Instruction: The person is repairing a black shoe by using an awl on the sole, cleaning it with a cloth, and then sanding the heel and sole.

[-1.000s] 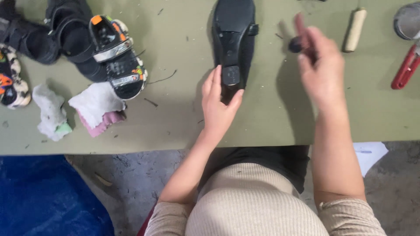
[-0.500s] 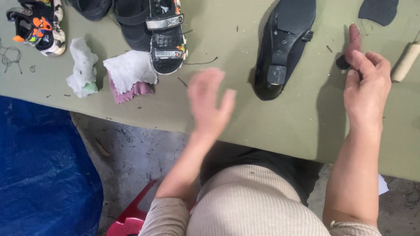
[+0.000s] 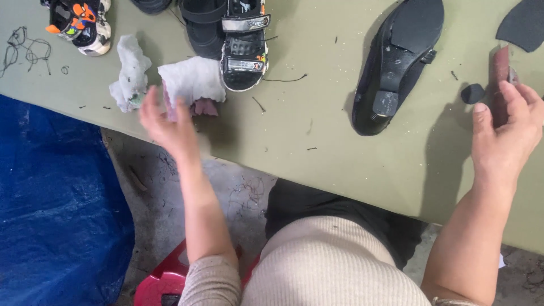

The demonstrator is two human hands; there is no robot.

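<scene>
Looking down through the head view, we take the black heeled shoe as our landmark; it lies sole up on the olive-green table, its heel block toward us.

To the right of the shoe, our right hand is curled around a reddish-brown strip, apparently sandpaper, thumb pressing it against the fingers. A small dark round piece lies between the shoe and this hand, and a flat black sole cutout sits beyond it at the table's far corner.

Well to the left of the shoe, our left hand is open with fingers spread, holding nothing, blurred, its fingertips at the edge of a white cloth with a pink rag under it. A second crumpled white cloth lies further left. We judge these cloths light, soft and limp, easy to pinch anywhere by a fold. The strip looks thin and bendable, with a gritty face, best held flat by its edges.

Just beyond the cloth stands a black strapped sandal, and far left a colourful child's shoe.

The table looks smooth and matte, dotted with thread scraps. Below it we see a bare concrete floor, a blue tarp and a red plastic stool.
</scene>
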